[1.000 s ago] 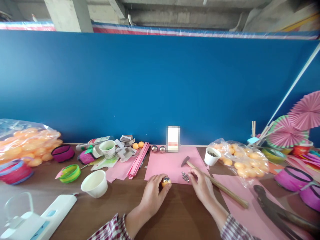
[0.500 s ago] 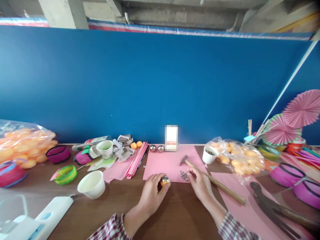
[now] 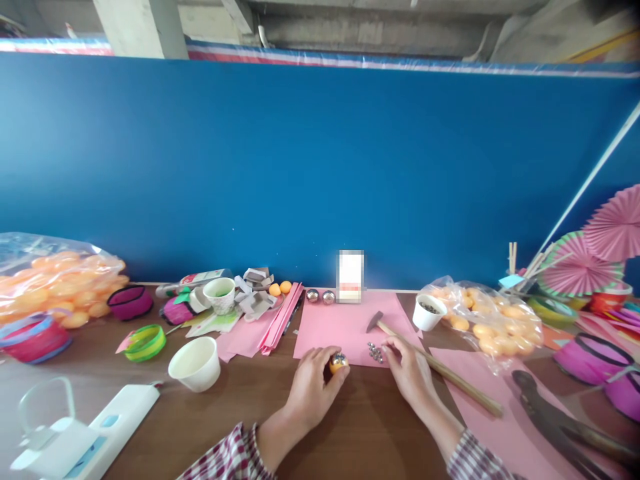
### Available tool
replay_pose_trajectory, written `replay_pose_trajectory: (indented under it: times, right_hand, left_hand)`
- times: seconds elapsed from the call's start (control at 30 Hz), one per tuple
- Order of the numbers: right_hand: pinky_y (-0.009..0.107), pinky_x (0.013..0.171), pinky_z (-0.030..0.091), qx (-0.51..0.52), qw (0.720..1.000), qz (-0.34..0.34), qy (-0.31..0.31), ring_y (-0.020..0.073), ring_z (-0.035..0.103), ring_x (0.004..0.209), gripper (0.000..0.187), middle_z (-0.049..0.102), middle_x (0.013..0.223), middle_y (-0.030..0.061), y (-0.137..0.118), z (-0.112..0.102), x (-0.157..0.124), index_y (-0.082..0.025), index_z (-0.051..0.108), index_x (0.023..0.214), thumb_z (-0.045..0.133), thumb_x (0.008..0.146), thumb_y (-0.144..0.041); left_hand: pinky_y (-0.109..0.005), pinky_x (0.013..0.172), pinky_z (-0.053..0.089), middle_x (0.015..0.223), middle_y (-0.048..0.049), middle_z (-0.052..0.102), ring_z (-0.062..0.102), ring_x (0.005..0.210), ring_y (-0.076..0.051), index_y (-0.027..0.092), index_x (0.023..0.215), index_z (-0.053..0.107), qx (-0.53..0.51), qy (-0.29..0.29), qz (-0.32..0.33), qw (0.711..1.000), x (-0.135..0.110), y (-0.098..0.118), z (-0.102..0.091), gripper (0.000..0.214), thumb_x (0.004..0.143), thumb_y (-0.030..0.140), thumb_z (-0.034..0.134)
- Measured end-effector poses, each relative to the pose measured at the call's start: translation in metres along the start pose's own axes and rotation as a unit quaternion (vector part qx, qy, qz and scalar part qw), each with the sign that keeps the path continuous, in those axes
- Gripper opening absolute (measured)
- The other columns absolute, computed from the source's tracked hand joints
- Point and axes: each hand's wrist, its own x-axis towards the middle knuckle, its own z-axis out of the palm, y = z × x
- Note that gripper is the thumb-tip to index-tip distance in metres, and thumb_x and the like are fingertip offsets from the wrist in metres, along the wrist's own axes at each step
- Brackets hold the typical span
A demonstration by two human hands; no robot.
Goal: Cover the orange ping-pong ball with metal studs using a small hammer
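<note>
My left hand (image 3: 311,388) is closed around a small orange ball (image 3: 338,368) whose top is covered with shiny silver thumbtacks. It holds the ball just above the brown table, by the front edge of a pink paper sheet (image 3: 335,330). On that sheet lies a little pile of silver thumbtacks (image 3: 375,352). Beside the pile, on its right, my right hand (image 3: 413,375) has thumb and forefinger together; whatever is between them is too small to make out. A hammer (image 3: 445,375) with a wooden handle lies behind and beyond my right hand.
Two silver-covered balls (image 3: 321,297) sit at the sheet's back edge. A white cup of tacks (image 3: 429,312) and a bag of orange balls (image 3: 500,327) stand right of it. A claw hammer (image 3: 545,413) lies far right. An open white bowl (image 3: 195,363) and power strip (image 3: 117,427) are left.
The camera view has turned slightly left, so everything appears a little further right. Both hands keep nearly the same pose, the left on the ball, the right at the thumbtack pile.
</note>
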Motion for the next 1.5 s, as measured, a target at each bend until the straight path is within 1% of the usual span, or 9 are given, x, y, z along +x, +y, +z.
replay_pose_trajectory:
  times: [0.33,0.47,0.6,0.67,0.77,0.9,1.13,1.33,1.5]
  right_hand:
    - [0.030,0.066,0.045,0.004,1.000,0.011,-0.001,0.0207,0.062,0.074,0.018,0.068,0.082,0.0038,-0.002,0.001,0.000,-0.021,0.057,0.083,0.043,0.082,-0.031]
    - [0.030,0.068,0.046,0.034,0.998,-0.016,0.041,0.0204,0.062,0.078,0.023,0.067,0.088,0.0054,-0.004,0.000,0.000,-0.019,0.059,0.085,0.042,0.084,-0.035]
    - [0.031,0.074,0.047,0.092,0.992,-0.033,0.085,0.0205,0.061,0.082,0.026,0.067,0.091,0.0066,-0.011,-0.003,-0.002,-0.018,0.060,0.090,0.042,0.086,-0.037]
    - [0.032,0.074,0.047,0.117,0.990,-0.034,0.077,0.0205,0.061,0.081,0.025,0.066,0.091,0.0060,-0.015,-0.005,-0.003,-0.019,0.060,0.091,0.043,0.086,-0.037]
    - [0.032,0.073,0.048,0.155,0.986,-0.025,0.059,0.0208,0.061,0.080,0.024,0.066,0.091,0.0064,-0.020,-0.005,-0.003,-0.019,0.059,0.092,0.043,0.086,-0.036]
    - [0.033,0.072,0.048,0.199,0.979,-0.012,0.029,0.0214,0.061,0.080,0.023,0.065,0.088,0.0074,-0.023,-0.004,-0.003,-0.019,0.058,0.087,0.041,0.087,-0.035]
    - [0.029,0.069,0.048,0.252,0.968,0.000,0.002,0.0187,0.059,0.075,0.018,0.063,0.080,0.0045,-0.026,0.000,-0.004,-0.019,0.056,0.081,0.048,0.085,-0.035]
    - [0.029,0.065,0.049,0.341,0.938,0.046,-0.042,0.0177,0.058,0.069,0.023,0.061,0.073,0.0028,-0.028,0.004,-0.005,-0.018,0.055,0.078,0.053,0.082,-0.041]
    - [0.031,0.070,0.051,0.385,0.917,0.062,-0.081,0.0184,0.059,0.074,0.026,0.061,0.076,0.0031,-0.029,0.005,-0.005,-0.018,0.055,0.080,0.055,0.080,-0.044]
  left_hand:
    - [-0.043,0.087,0.044,0.095,-0.0079,0.066,0.059,0.090,-0.025,0.019,0.104,0.059,0.019,0.004,0.005,1.000,-0.002,0.001,0.000,0.025,0.081,0.030,0.053]
    - [-0.050,0.100,0.032,0.099,-0.0071,0.064,0.057,0.095,-0.024,0.021,0.113,0.054,0.063,0.009,0.083,0.995,-0.006,0.013,-0.003,0.032,0.081,0.026,0.055]
    - [-0.038,0.091,0.044,0.108,-0.0075,0.059,0.055,0.100,-0.022,0.025,0.122,0.048,0.008,-0.028,0.106,0.994,-0.004,0.029,0.006,0.041,0.082,0.019,0.051]
    - [-0.034,0.086,0.047,0.108,-0.0067,0.058,0.058,0.095,-0.020,0.026,0.123,0.047,-0.040,-0.034,0.069,0.996,0.001,0.032,0.016,0.041,0.083,0.017,0.049]
    - [-0.034,0.082,0.050,0.106,-0.0078,0.058,0.060,0.089,-0.019,0.022,0.124,0.045,-0.100,0.012,0.001,0.995,0.011,0.031,0.034,0.043,0.082,0.019,0.051]
    - [-0.033,0.078,0.052,0.106,-0.0084,0.057,0.059,0.091,-0.019,0.020,0.113,0.053,-0.157,0.041,-0.008,0.987,0.018,0.023,0.047,0.032,0.081,0.018,0.052]
    - [-0.030,0.071,0.053,0.103,-0.0079,0.057,0.060,0.079,-0.016,0.018,0.111,0.054,-0.192,0.032,-0.028,0.980,0.016,0.017,0.044,0.033,0.078,0.018,0.056]
    - [-0.033,0.082,0.051,0.106,-0.0080,0.056,0.058,0.094,-0.019,0.019,0.111,0.054,-0.185,0.031,-0.016,0.982,0.017,0.015,0.045,0.040,0.072,0.009,0.057]
    - [-0.037,0.087,0.048,0.107,-0.0078,0.057,0.057,0.097,-0.020,0.019,0.111,0.054,-0.182,0.033,-0.019,0.983,0.019,0.015,0.044,0.036,0.076,0.012,0.055]
